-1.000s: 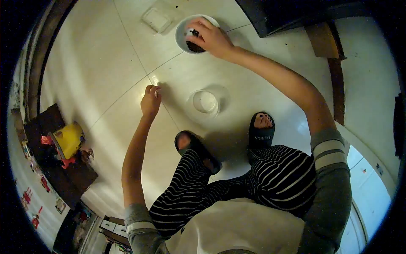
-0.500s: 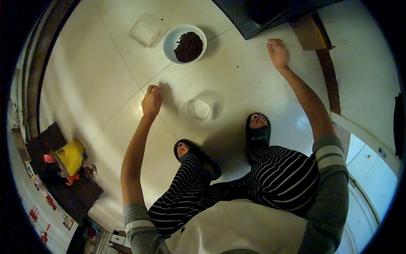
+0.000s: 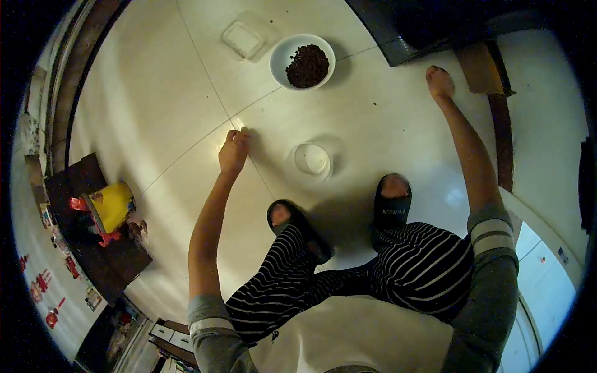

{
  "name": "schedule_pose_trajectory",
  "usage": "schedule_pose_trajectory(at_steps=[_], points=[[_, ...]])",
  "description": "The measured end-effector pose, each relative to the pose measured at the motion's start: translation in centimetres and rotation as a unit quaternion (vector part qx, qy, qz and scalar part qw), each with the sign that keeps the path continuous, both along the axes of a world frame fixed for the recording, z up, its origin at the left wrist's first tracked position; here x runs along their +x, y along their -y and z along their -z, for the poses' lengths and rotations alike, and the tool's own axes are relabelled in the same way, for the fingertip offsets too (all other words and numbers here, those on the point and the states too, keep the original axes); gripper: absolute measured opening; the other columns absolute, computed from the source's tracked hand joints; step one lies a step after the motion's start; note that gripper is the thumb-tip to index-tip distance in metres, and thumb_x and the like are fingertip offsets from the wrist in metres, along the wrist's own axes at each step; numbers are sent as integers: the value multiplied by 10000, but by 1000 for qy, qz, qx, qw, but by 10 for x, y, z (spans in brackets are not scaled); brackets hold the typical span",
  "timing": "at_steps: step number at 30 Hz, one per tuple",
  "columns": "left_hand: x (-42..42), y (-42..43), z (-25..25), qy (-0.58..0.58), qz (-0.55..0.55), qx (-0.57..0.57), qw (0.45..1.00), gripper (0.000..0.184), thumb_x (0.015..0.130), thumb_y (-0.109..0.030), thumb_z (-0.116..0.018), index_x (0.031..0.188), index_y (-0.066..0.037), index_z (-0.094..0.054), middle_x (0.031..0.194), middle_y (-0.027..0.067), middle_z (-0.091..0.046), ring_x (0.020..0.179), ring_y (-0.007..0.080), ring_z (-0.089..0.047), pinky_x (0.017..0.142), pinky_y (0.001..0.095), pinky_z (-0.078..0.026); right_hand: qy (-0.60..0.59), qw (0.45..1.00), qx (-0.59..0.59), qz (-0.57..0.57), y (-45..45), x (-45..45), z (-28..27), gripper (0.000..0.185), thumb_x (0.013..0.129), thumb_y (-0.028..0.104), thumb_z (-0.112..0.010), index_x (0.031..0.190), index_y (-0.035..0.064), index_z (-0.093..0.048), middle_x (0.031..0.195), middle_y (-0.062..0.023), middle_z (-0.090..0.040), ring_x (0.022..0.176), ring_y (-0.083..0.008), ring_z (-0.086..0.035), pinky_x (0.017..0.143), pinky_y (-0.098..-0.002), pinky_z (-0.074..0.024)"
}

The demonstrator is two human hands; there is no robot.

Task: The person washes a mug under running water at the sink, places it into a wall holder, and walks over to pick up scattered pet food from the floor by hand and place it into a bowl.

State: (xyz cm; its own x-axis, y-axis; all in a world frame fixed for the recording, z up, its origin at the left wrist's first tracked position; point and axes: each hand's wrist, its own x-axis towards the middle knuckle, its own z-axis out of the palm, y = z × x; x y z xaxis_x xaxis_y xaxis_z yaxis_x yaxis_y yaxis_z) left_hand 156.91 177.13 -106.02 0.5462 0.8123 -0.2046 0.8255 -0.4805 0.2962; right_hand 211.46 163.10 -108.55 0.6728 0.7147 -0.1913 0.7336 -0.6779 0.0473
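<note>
My left hand (image 3: pixel 234 152) is just above the tiled floor, left of a clear round container (image 3: pixel 312 159). Its fingers are curled and the thumb and forefinger nearly meet; anything between them is too small to make out. Far to the right, my right hand (image 3: pixel 440 82) is near a dark box-like object (image 3: pixel 398 51). Its fingers are curled in and blurred, and I see nothing in them. A white bowl (image 3: pixel 279 63) holding a heap of small dark beans or pellets (image 3: pixel 308 66) stands ahead, between the hands. A clear rectangular tub (image 3: pixel 243 40) is beside it.
Small dark specks are scattered on the floor (image 3: pixel 168 118). My feet in black slides (image 3: pixel 393 210) are just behind the round container. A yellow object with red parts (image 3: pixel 113 207) stands at the left on a dark brown surface. Brown cardboard (image 3: pixel 479 68) lies at the far right.
The view has shifted, so the bowl, tub and container appear further right. My left hand keeps curled near the floor, and my right hand stays out to the right with its fingers now blurred.
</note>
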Motion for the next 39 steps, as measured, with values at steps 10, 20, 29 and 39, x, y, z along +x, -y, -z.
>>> schedule_pose_trajectory(at_steps=[10,20,29,39], points=[[22,-4,-7,41,39,18,998,144,764,-105,-518,903,-127,-547,962,43,-544,721,258,-587,544,361,-484,-243,922,250,-168,-13,-86,-15,127,719,158,-611,823,92,-581,773,-77,-595,660,-251,-578,605,-355,-459],[10,7,-14,-14,-24,-44,999,173,761,-124,-527,929,-149,-560,1018,31,-532,747,247,-592,591,366,-490,-239,704,633,-217,-122,-201,-151,98,770,37,-571,865,63,-566,842,-20,-562,580,-122,-508,505,-234,-407],[-17,13,-10,-36,-23,-9,999,150,803,-158,-517,940,-118,-561,981,40,-536,718,248,-590,594,356,-484,-147,825,407,-363,-122,-209,-59,235,840,192,-495,1059,110,-513,1062,-26,-527,819,-253,-581,707,-342,-490],[45,-41,-14,32,18,36,999,142,766,-102,-524,900,-127,-561,954,29,-552,781,254,-581,612,356,-482,-283,890,293,-204,4,-149,-48,207,816,89,-474,1016,78,-526,971,-111,-526,809,-310,-553,696,-364,-460]])
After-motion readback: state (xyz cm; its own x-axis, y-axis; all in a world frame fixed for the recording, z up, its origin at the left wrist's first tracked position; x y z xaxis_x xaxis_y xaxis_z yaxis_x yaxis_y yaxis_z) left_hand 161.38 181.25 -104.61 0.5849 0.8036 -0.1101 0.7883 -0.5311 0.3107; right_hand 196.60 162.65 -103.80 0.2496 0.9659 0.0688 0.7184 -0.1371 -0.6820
